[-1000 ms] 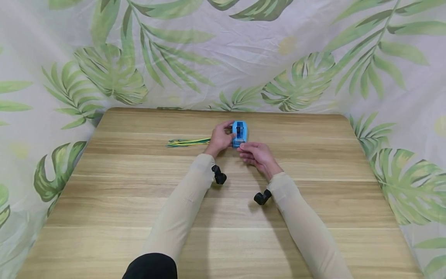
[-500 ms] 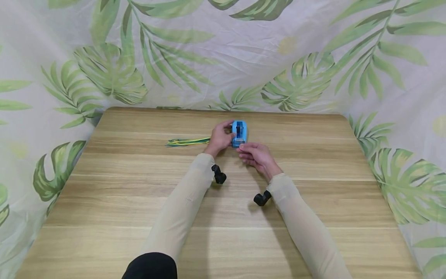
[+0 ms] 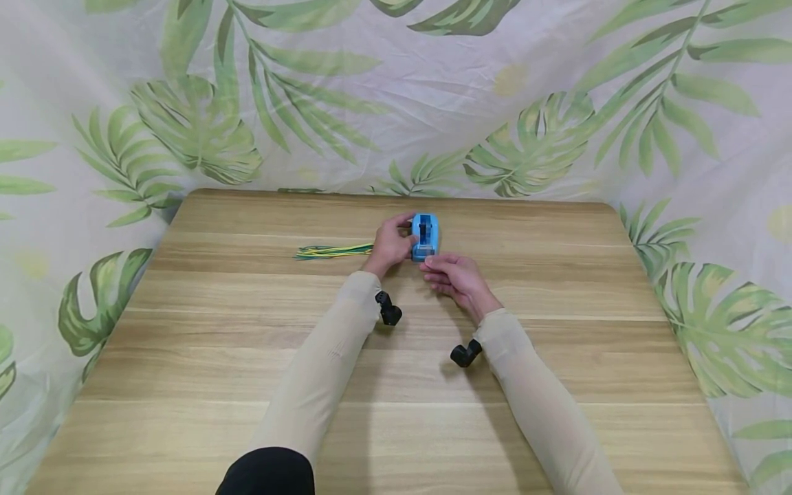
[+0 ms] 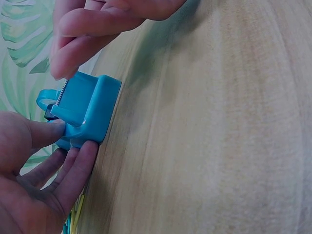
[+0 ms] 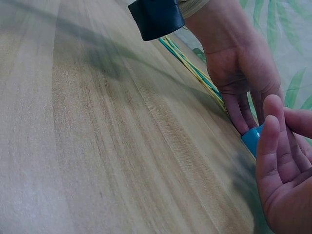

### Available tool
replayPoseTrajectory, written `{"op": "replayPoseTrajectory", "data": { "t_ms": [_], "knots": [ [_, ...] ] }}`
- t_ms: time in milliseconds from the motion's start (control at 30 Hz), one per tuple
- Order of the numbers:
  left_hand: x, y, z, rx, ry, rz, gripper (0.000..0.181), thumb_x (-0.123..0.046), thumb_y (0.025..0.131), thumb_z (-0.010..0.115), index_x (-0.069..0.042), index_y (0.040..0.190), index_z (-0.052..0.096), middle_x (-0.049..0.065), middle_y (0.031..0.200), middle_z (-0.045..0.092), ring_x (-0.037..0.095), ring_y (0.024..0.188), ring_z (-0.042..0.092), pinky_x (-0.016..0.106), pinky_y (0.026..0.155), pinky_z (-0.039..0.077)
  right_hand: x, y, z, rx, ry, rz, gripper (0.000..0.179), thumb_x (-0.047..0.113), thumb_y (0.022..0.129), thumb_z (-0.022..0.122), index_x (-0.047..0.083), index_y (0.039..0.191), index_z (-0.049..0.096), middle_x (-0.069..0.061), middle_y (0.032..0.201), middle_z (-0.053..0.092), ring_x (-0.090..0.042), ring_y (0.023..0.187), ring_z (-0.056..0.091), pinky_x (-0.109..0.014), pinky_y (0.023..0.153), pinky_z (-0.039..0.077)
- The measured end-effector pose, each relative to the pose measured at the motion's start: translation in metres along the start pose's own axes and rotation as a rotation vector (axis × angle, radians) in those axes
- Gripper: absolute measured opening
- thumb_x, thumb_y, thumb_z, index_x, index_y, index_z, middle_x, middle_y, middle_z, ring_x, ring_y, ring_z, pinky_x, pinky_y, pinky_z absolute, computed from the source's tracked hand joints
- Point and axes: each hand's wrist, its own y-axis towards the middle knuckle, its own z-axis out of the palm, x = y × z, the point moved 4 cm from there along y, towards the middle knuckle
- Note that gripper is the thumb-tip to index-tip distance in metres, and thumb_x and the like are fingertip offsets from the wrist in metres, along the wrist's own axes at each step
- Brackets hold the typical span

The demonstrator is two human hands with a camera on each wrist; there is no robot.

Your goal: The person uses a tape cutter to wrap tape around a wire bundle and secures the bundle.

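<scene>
A light-blue tape dispenser (image 3: 434, 235) stands near the far edge of the table. My left hand (image 3: 390, 245) grips it from the left, thumb on top and fingers against the side in the left wrist view. Beside the thumb, the serrated cutter (image 4: 62, 92) shows. From the near right, my right hand (image 3: 460, 276) reaches the dispenser's front end. Its thumb and forefinger pinch together right at the cutter, on what appears to be the tape's end; the fingers mostly hide the tape. The other right fingers are loosely bent.
A bundle of thin yellow and green strands (image 3: 331, 253) lies left of the left hand, partly behind the wrist. Black wrist cameras (image 3: 388, 313) hang from both sleeves over the wooden table (image 3: 278, 330). A leaf-patterned cloth (image 3: 433, 89) rises behind the far edge.
</scene>
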Motion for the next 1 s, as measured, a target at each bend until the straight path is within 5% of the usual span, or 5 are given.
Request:
{"op": "replayPoseTrajectory", "data": {
  "t_ms": [1000],
  "knots": [
    [-0.0002,0.001,0.0005,0.001,-0.01,-0.015,0.055,0.002,0.097,0.064,-0.013,0.148,0.051,0.016,0.137,0.054,0.026,0.102,0.061,0.032,0.066,0.061,-0.0043,-0.0077,0.0028,0.008,0.015,0.009,0.023,0.011,0.098,0.068,0.0,0.118,0.068,-0.006,0.096,0.076,-0.014,0.079,0.072,-0.027,0.069,0.059]
  ]
}}
